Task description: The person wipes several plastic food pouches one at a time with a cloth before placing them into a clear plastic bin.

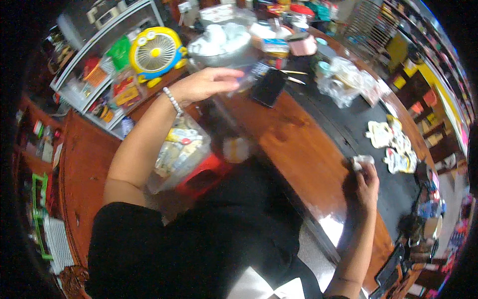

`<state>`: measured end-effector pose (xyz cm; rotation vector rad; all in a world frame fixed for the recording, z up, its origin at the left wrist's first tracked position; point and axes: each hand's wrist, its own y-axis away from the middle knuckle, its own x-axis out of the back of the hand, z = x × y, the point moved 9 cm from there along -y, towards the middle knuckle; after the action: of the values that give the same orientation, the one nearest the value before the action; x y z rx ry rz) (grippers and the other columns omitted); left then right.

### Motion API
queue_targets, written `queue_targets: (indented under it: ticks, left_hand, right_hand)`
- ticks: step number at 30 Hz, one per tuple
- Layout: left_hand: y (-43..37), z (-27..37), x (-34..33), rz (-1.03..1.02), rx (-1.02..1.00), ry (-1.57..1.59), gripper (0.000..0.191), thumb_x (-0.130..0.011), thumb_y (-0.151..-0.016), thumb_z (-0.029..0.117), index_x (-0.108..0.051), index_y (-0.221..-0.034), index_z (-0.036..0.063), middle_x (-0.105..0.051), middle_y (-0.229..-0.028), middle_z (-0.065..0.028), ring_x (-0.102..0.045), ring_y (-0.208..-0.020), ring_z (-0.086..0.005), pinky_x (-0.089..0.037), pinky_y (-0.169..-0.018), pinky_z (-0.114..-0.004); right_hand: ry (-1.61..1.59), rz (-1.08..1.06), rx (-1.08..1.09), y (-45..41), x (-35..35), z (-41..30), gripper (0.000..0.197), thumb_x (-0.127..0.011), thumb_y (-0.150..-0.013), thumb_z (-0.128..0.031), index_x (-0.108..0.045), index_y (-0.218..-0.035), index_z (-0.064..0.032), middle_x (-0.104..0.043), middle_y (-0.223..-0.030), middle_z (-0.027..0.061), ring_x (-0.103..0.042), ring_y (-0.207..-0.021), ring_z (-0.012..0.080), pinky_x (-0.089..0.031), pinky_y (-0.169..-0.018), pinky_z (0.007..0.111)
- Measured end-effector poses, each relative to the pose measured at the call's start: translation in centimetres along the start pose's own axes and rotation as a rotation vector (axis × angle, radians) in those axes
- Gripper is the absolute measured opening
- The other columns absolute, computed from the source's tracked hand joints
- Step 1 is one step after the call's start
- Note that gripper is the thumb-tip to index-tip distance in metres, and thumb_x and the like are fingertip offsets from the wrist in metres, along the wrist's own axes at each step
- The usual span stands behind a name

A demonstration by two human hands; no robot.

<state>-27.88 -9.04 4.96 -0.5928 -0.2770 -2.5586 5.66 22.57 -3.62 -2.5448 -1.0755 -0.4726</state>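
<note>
My left hand (pixel 203 86), with a beaded bracelet at the wrist, reaches over the near left side of the wooden table (pixel 295 145). Blurred clear and purple plastic (pixel 248 74) lies just past its fingertips; whether the fingers hold it is unclear. Close by is a flat black object (pixel 269 88). On the right, my right hand (pixel 366 183) pinches a small whitish item (pixel 363 161) above the edge of a dark mat (pixel 332 123). Beyond that hand lie several cream-white pieces with coloured prints (pixel 399 144).
Below my left forearm stands a clear plastic bin (pixel 203 140) of packets, beside a red container (pixel 205 173). A yellow-and-blue fan (pixel 155 56) is at the upper left. A metal bowl of white items (pixel 220 43) and a crumpled clear bag (pixel 340 80) stand farther back.
</note>
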Motion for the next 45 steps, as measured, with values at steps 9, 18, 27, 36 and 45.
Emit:
queue_targets:
  ticks: [9, 18, 27, 36, 45]
  left_hand:
    - [-16.1, 9.5, -24.9, -0.389, -0.273, 0.128, 0.038, -0.063, -0.091, 0.019, -0.056, -0.125, 0.0015, -0.062, -0.119, -0.0101, -0.057, -0.109, -0.0163, -0.045, -0.095, -0.03]
    - [-28.7, 15.3, -42.1, 0.039, -0.458, -0.579, 0.052, -0.058, -0.084, 0.048, -0.056, -0.124, 0.0155, -0.055, -0.126, -0.0162, -0.055, -0.111, -0.0385, -0.044, -0.097, -0.043]
    - [-36.6, 7.6, -40.3, -0.106, -0.108, -0.335, 0.048, -0.08, -0.068, 0.02, -0.063, -0.108, -0.0011, -0.069, -0.095, -0.0123, -0.069, -0.084, -0.0247, -0.056, -0.073, -0.035]
    - [-25.0, 11.0, -40.8, -0.261, -0.035, 0.445, 0.024, -0.063, -0.083, 0.005, -0.061, -0.105, -0.0036, -0.067, -0.095, -0.0095, -0.064, -0.079, -0.0148, -0.053, -0.07, -0.028]
    - [-17.7, 14.9, -39.5, -0.419, -0.157, 1.113, 0.027, -0.054, -0.091, 0.007, -0.052, -0.117, 0.0021, -0.059, -0.106, -0.0095, -0.061, -0.097, -0.0169, -0.051, -0.084, -0.029]
  right_hand:
    - [-0.643, 0.34, -0.223, -1.6, 5.1, 6.4, 0.015, -0.051, -0.095, -0.011, -0.059, -0.105, -0.0026, -0.061, -0.091, 0.0029, -0.055, -0.08, 0.0093, -0.045, -0.072, 0.024]
    - [-0.953, 0.74, -0.259, -0.9, 9.9, 12.8, 0.019, -0.045, -0.098, -0.016, -0.052, -0.11, -0.0036, -0.061, -0.092, 0.0093, -0.061, -0.069, 0.0193, -0.051, -0.05, 0.032]
    - [-0.814, 0.758, -0.201, -1.6, 8.3, 10.8, 0.023, -0.049, -0.093, -0.019, -0.057, -0.103, 0.0002, -0.061, -0.089, 0.0065, -0.056, -0.076, 0.012, -0.047, -0.066, 0.029]
    - [-1.033, 0.746, -0.153, -0.8, 10.1, 8.4, 0.025, -0.046, -0.098, -0.013, -0.054, -0.117, 0.0009, -0.063, -0.105, 0.0054, -0.06, -0.092, 0.013, -0.048, -0.083, 0.025]
    - [-1.08, 0.269, -0.16, -2.3, 5.8, 4.2, 0.043, -0.048, -0.096, -0.01, -0.037, -0.138, -0.0064, -0.055, -0.121, 0.0106, -0.056, -0.109, 0.0203, -0.047, -0.093, 0.036]
